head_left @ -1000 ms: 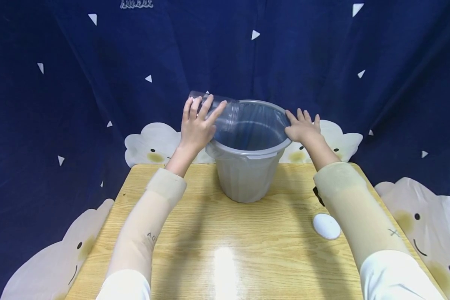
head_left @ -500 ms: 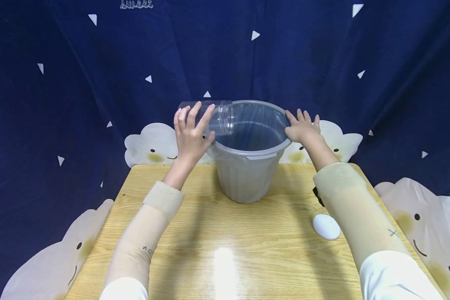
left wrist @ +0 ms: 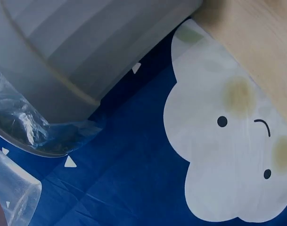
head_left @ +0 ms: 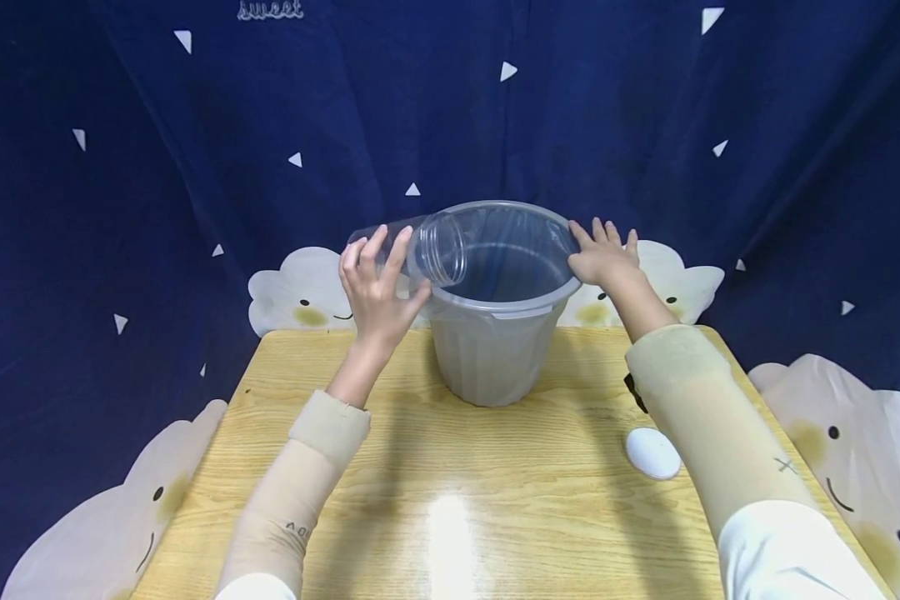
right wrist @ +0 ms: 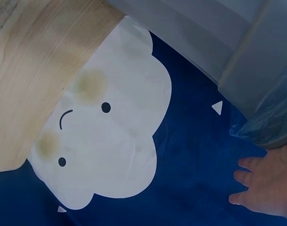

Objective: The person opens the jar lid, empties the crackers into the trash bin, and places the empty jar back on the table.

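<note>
My left hand point(head_left: 378, 300) grips a clear jar point(head_left: 397, 242), which lies tilted on its side at the left of a grey trash can point(head_left: 491, 354). The jar's ridged mouth faces right, over the can's rim; I see nothing inside it. In the left wrist view the jar point(left wrist: 16, 188) shows at the lower left corner. A thin clear bag point(left wrist: 25, 117) lines the can and folds over its rim. My right hand point(head_left: 609, 257) rests on the rim's right side with its fingers spread. In the right wrist view, those fingers point(right wrist: 249, 179) are straight beside the can.
The can stands at the back of a wooden table point(head_left: 330, 467). A white, round, lid-like thing point(head_left: 653, 452) lies on the table beside my right forearm. Behind hangs a dark blue curtain point(head_left: 195, 100) with white triangles and cloud faces.
My left hand has drawn back left and lower with the jar, and the jar's mouth has turned more toward me. My right hand and the trash can have stayed put.
</note>
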Tool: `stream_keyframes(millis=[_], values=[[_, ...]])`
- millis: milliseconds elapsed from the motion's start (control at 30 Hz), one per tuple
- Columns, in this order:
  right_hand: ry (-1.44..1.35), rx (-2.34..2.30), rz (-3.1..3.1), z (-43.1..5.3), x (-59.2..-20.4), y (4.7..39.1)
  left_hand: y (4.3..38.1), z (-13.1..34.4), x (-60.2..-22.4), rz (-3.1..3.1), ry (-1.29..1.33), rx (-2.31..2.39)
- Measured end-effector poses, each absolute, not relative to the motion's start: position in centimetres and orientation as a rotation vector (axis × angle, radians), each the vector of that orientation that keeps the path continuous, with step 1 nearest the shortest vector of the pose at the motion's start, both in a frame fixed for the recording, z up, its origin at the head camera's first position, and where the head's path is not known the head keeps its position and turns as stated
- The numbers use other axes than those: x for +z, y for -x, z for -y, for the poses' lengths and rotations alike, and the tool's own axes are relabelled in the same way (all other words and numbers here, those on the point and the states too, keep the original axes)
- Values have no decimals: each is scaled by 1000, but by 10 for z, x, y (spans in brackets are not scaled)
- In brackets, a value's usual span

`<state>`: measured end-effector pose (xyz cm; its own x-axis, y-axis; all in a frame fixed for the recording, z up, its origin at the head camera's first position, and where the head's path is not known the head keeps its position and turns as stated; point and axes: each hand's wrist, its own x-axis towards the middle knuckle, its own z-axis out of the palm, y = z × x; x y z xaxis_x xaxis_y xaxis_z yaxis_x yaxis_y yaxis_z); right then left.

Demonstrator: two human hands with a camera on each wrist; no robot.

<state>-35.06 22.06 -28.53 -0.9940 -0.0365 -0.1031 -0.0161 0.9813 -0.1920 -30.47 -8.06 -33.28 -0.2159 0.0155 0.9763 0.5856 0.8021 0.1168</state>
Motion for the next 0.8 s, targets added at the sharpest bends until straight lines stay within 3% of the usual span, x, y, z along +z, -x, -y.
stream_keyframes(millis=[800], values=[[38,-299,-3032,-220,-288,351,264,70,-375,1643,389,-948]])
